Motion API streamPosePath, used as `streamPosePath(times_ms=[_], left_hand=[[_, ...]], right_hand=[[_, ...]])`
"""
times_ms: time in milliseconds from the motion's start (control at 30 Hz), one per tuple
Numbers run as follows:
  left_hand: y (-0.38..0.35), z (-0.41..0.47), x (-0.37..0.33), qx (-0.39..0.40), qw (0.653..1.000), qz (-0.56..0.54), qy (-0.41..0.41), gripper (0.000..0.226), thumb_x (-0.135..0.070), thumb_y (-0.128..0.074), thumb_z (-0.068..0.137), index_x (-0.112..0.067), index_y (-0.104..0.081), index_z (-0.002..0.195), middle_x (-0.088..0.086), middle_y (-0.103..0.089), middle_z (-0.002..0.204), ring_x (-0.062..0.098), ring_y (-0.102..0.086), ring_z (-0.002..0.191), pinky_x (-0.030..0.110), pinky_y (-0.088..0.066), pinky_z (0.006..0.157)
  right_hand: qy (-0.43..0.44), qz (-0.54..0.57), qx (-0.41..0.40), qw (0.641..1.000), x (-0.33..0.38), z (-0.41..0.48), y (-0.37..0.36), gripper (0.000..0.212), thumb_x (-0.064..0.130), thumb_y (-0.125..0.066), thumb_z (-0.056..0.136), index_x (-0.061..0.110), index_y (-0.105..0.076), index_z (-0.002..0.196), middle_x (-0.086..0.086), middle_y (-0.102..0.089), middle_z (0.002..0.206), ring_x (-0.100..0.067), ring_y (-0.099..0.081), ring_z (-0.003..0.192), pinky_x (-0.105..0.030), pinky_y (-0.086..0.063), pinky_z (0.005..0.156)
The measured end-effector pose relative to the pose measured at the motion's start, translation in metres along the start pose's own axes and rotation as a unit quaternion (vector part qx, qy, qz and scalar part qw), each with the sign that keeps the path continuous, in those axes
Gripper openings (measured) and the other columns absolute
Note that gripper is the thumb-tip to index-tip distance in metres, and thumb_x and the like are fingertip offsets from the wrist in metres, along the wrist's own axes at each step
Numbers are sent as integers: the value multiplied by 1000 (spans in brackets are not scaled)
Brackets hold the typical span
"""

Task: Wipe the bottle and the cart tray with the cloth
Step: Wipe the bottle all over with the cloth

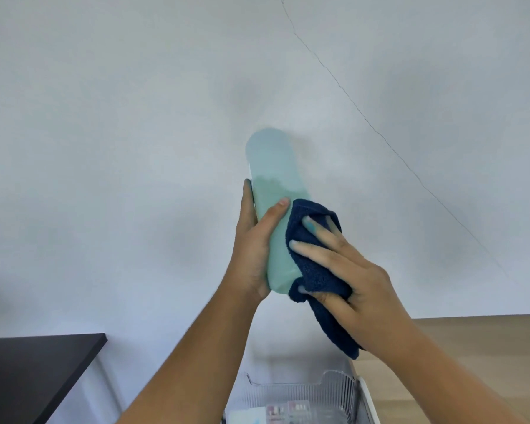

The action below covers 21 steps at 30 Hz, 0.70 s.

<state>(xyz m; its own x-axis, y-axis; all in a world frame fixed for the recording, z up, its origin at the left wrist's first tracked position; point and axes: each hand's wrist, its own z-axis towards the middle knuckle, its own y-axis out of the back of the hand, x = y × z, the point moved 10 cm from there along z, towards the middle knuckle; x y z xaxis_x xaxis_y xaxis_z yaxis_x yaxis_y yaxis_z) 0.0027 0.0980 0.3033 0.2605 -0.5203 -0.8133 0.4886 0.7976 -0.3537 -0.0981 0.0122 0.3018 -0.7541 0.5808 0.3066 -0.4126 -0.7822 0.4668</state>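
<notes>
- We see the pale green bottle (274,191) raised in the middle of the frame, tilted a little, with a white wall (104,117) behind it.
- Our left hand (254,249) wraps the lower part of the bottle, thumb lying across its front and fingers curled behind it.
- Our right hand (346,270) presses a dark blue cloth (315,264) flat against the bottle's right side, fingers spread over the fabric.
- 1 corner of the cloth hangs down below the right wrist.
- A thin crack (380,133) runs diagonally across the wall in the upper right of the frame.
- At the bottom centre a clear ribbed bin (303,393) sits in the white cart tray (366,399); small items inside are too blurred to tell.
- A dark tabletop (34,368) fills the lower left, and wooden floor (471,341) shows at lower right.
</notes>
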Motion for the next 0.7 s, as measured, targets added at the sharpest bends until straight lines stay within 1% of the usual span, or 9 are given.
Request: streamPosePath(times_ms=[67,133,200,367,433,467,533,600,700], left_hand=[[-3,-3,4,-11,1000,-22,-6,45,-22,-60,90,-23,-42,132,11,-63,109,28,-64,91,38,-54,74],[-5,-5,6,-4,999,-41,-2,41,-20,-58,91,-18,-43,129,12,-62,107,30,-63,90,39,-54,73],[-9,-5,8,15,996,-84,15,40,-22,-56,89,-15,-44,127,14,-60,109,30,-62,92,40,-55,73],[-17,-8,25,24,973,-200,114,89,-39,-64,71,-10,-27,147,18,-43,131,34,-49,109,39,-54,81],[-15,-6,23,26,976,-182,118,89,-38,-64,69,-12,-30,147,17,-45,131,33,-48,110,41,-51,84],[-12,-3,18,32,981,-155,110,82,-35,-61,72,-12,-33,145,16,-48,129,33,-50,109,42,-50,84],[-8,2,5,47,993,-79,79,63,-27,-52,79,-14,-39,139,13,-55,122,31,-55,104,44,-50,84],[-7,4,-1,42,997,-33,58,51,-21,-51,82,-17,-43,132,11,-59,116,30,-59,99,44,-52,81],[-7,0,2,6,1000,-19,15,44,-20,-58,87,-18,-45,128,12,-62,108,29,-64,90,39,-56,72]], right_hand=[[-17,8,-45,999,0,4,6,53,40,-71,73,37,-55,124,35,-36,141,5,-31,137,-7,-28,106],[-40,64,-59,995,-4,4,6,51,39,-71,72,38,-58,121,36,-42,138,7,-34,134,-7,-29,104],[-49,127,-61,989,-6,1,3,46,32,-66,78,42,-57,122,33,-43,140,3,-36,136,-8,-30,105],[-102,297,-125,941,-21,-17,-5,47,15,-52,90,46,-54,126,20,-44,145,-7,-38,137,-16,-37,105],[-88,271,-113,952,-19,-19,-4,57,4,-49,89,47,-52,128,24,-41,146,-3,-35,138,-11,-36,104],[-74,243,-98,962,-17,-17,-1,63,-1,-48,88,46,-51,129,27,-39,146,1,-33,138,-9,-35,103],[-56,183,-61,980,-18,-13,6,67,-6,-48,86,44,-50,130,29,-35,147,1,-32,139,-12,-38,103],[-42,128,-33,990,-18,-10,8,63,0,-53,87,44,-49,131,27,-34,149,-4,-31,141,-15,-35,107],[-46,77,-37,995,-14,-9,4,54,29,-64,82,48,-49,130,31,-34,147,-2,-31,140,-11,-28,109]])
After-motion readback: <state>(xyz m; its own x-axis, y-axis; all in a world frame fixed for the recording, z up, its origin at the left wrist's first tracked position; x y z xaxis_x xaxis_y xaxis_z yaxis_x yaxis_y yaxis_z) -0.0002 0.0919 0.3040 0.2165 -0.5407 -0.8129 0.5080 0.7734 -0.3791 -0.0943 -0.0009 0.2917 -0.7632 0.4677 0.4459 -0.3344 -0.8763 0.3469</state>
